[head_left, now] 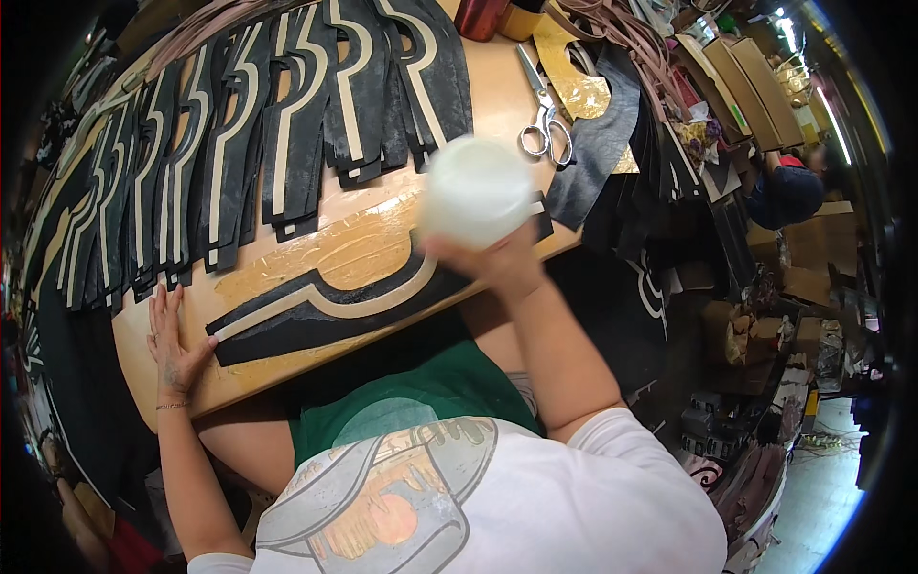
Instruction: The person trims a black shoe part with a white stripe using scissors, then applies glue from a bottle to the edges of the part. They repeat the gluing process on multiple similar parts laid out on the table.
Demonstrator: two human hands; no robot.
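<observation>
A long black leather-like piece point(253, 337) with a curved beige strip point(378, 304) along it lies near the table's front edge. My left hand point(175, 346) rests on the table at its left end, fingers stretched out and thumb touching the tip. In my right hand point(497, 260) is a round, whitish, smooth object point(478, 189), held over the right part of the piece. Motion blur hides its exact kind, and it covers some of the black piece and strip. Smears of dried glue point(316, 258) surround the piece on the wooden table point(143, 368).
Several similar black pieces with beige strips point(287, 143) lie overlapping across the far side. Scissors point(545, 120) sit at the right, beside a gold-coloured template point(574, 77) and dark sheets point(607, 124). A red container point(481, 17) stands at the back. Cardboard boxes point(755, 86) and another person point(789, 191) are farther right.
</observation>
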